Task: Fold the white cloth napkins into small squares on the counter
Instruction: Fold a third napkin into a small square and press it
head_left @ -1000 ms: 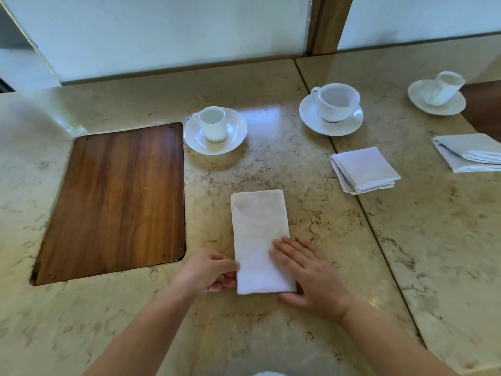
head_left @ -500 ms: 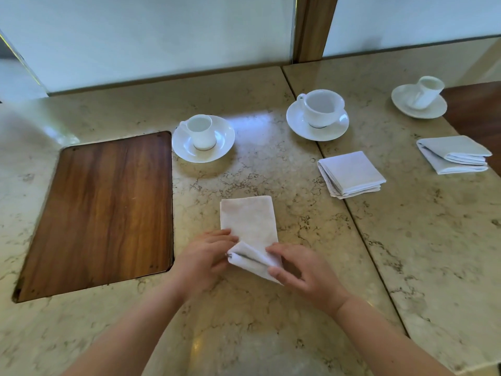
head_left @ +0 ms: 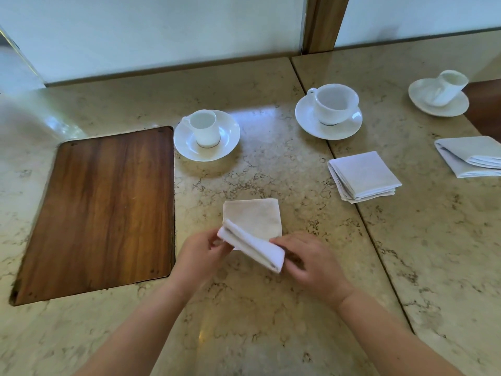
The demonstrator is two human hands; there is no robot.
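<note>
both hands pinch the near edge of the white cloth napkin [head_left: 253,221] at table [head_left: 271,321] centre: left hand [head_left: 199,257] at its left corner, right hand [head_left: 311,263] at its right. near half lifted, folded toward the far half, which lies flat. finished folded napkin [head_left: 363,176] sits right; another folded napkin [head_left: 471,156] at far right edge.

Beige veined marble counter [head_left: 271,172] in slabs, with seams running diagonally. A dark wood inset [head_left: 103,207] with rounded corners sits flush at left. Pale wall panels [head_left: 162,31] rise behind, divided by a wooden post [head_left: 324,23]; daylight glares off the marble.
</note>
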